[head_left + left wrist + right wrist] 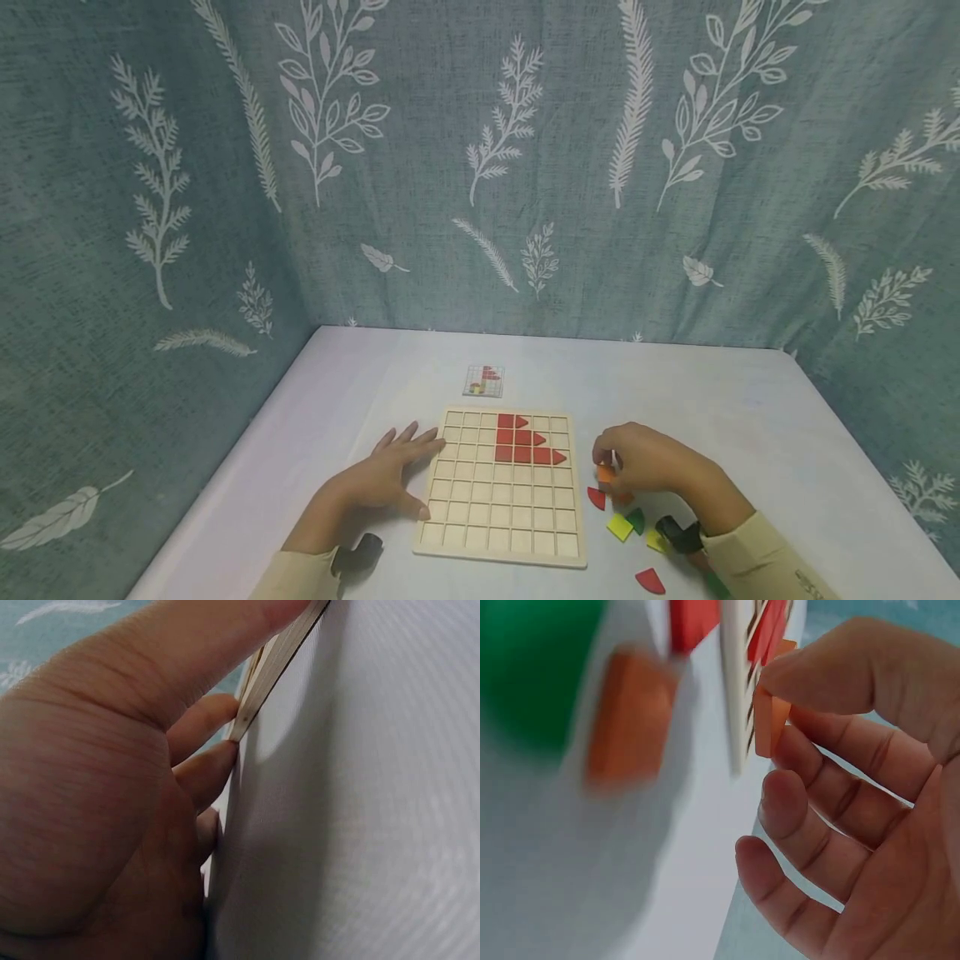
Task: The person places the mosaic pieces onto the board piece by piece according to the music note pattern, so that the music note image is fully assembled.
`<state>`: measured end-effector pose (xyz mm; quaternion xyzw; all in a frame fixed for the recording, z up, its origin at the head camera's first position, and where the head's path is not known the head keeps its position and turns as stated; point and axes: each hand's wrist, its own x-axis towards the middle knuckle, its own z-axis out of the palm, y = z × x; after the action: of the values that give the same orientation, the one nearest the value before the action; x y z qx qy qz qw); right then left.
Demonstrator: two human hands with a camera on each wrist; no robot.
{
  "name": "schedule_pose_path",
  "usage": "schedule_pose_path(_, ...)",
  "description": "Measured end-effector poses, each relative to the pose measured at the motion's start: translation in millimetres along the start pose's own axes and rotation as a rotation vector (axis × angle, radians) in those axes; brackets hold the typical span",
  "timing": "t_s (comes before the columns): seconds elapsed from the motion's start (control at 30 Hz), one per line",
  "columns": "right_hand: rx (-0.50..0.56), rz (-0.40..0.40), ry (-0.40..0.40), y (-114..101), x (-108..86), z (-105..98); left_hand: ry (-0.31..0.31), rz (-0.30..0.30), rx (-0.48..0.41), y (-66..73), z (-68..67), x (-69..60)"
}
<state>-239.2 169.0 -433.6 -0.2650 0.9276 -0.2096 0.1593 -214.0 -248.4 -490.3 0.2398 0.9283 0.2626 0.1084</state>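
A wooden grid board (495, 500) lies on the white table, with three rows of red pieces (522, 455) in its upper part, each row ending in a pointed piece. The left hand (378, 479) rests spread at the board's left edge; in the left wrist view, thumb and fingertips touch the board's side (259, 694). Right of the board, the right hand (645, 458) pinches an orange piece (606, 473) between thumb and fingers. The right wrist view shows that orange piece (769, 720) in the right hand (855, 772), its other fingers loosely bent.
A small pattern card (483, 381) lies behind the board. Loose pieces lie near the right hand: a red one (596, 498), a yellow one (620, 527), a green one (636, 521) and another red one (650, 581). A patterned curtain (480, 167) hangs behind the table.
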Motion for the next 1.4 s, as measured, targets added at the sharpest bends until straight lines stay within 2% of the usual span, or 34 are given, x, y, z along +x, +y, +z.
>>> schedule_pose_path(0.23, -0.062, -0.117, -0.006, -24, 21.7, 9, 0.002, -0.014, 0.013, -1.2, 2.4, 0.9)
schedule_pose_path(0.47, -0.14, -0.314, 0.012, -46, 40.7, 13, 0.001, -0.022, 0.009, -1.2, 0.4, -0.9)
schedule_pose_path(0.87, -0.183, -0.474, -0.012, -81, 75.2, 32, 0.005, -0.036, 0.006, 0.5, 0.1, -0.2)
schedule_pose_path(1.0, -0.203, -0.484, -0.019, -84, 79.9, 38, 0.006, -0.04, -0.002, 2.4, 0.8, -0.4)
schedule_pose_path(1.23, -0.207, -0.373, -0.023, -85, 80.8, 45, 0.005, -0.058, 0.002, 3.8, 0.7, -0.3)
schedule_pose_path(1.4, -0.238, -0.329, -0.004, -84, 80.6, 48, 0.005, -0.047, 0.012, 3.4, 1.2, -0.2)
